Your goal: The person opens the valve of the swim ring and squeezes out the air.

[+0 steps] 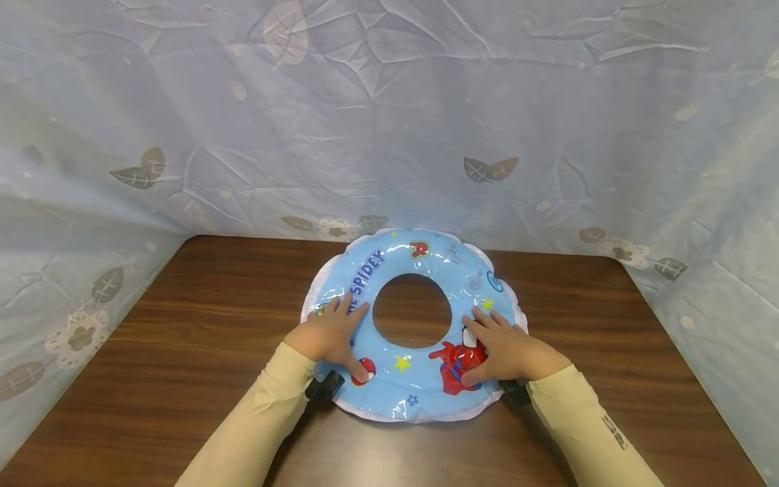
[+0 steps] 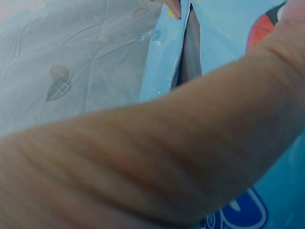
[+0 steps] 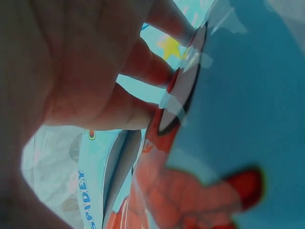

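Note:
A light blue inflated swim ring (image 1: 420, 399) with cartoon prints and yellow stars lies flat on the brown table. My left hand (image 1: 331, 335) rests on its left side with fingers spread, the thumb by a small red print. On the ring's right side my right hand (image 1: 502, 345) lies with fingers spread over a red cartoon figure. In the right wrist view the fingertips (image 3: 159, 76) press on the ring's shiny surface. A clear valve (image 2: 153, 35) shows on the ring in the left wrist view, where my left hand (image 2: 157, 152) fills much of the picture.
The wooden table (image 1: 201, 325) extends to both sides of the ring. A pale curtain (image 1: 389, 122) with leaf and flower prints hangs behind the table's far edge and along both sides. A dark wrist camera (image 1: 325, 385) sits at the left wrist.

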{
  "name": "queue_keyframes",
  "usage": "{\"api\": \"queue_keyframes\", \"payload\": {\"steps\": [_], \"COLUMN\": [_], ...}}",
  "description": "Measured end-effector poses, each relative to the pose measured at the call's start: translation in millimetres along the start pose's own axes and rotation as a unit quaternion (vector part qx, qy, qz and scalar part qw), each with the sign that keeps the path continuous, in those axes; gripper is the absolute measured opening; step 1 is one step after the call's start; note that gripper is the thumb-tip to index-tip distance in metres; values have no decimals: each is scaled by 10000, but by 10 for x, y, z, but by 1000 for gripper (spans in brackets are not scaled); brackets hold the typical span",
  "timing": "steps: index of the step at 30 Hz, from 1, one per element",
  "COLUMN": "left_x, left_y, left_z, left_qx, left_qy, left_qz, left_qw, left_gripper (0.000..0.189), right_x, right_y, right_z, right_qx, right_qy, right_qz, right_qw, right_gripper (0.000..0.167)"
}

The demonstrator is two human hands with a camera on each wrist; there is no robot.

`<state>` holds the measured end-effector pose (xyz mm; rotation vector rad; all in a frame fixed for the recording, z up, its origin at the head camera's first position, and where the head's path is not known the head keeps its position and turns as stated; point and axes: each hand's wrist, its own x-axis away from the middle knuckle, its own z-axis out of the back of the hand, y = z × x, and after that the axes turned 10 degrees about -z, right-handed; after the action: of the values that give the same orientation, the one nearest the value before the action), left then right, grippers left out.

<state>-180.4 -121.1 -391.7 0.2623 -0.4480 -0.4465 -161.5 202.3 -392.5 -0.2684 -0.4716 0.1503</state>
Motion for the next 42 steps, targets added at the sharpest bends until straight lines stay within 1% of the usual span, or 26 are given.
{"api": "queue_keyframes", "payload": {"steps": [4, 11, 14, 20, 26, 30, 32, 36, 38, 39, 41, 42], "left_x": [11, 76, 97, 132, 184, 239, 265, 308, 328, 341, 361, 367], "left_y": [18, 94, 118, 136, 194, 283, 346, 511, 605, 652, 717, 731], "left_z": [2, -24, -42, -97, -167, -213, -230, -262, -275, -275, -269, -256], "left_qx": [-49, 19, 17, -31, -65, -63, -129, -376, -522, -525, -498, -495], "left_qy": [11, 90, 110, 132, 271, 427, 584, 905, 1009, 1037, 1127, 1103], "left_qz": [31, 196, 248, 271, 309, 379, 398, 530, 603, 634, 537, 448], "left_qw": [10000, 9998, 9996, 9995, 9991, 9983, 9974, 9938, 9917, 9912, 9909, 9917], "left_gripper": [127, 127, 126, 129, 129, 130, 130, 130, 131, 131, 127, 125], "right_x": [20, 93, 123, 146, 172, 191, 199, 213, 220, 226, 238, 242], "right_y": [7, -49, -64, -54, -22, -21, -31, -61, -75, -83, -99, -106], "right_z": [6, 57, 78, 94, 96, 119, 141, 190, 209, 215, 226, 228], "right_qx": [-96, 109, 119, 117, 116, 96, 70, 183, 258, 311, 302, 289], "right_qy": [8, 111, 154, 226, 291, 284, 293, 396, 458, 483, 484, 480], "right_qz": [29, 143, 162, 271, 279, 266, 280, 368, 414, 420, 423, 415], "right_qw": [9999, 9998, 9997, 9993, 9991, 9992, 9992, 9984, 9978, 9975, 9975, 9976], "right_gripper": [111, 108, 104, 99, 95, 95, 95, 94, 94, 94, 95, 96]}}
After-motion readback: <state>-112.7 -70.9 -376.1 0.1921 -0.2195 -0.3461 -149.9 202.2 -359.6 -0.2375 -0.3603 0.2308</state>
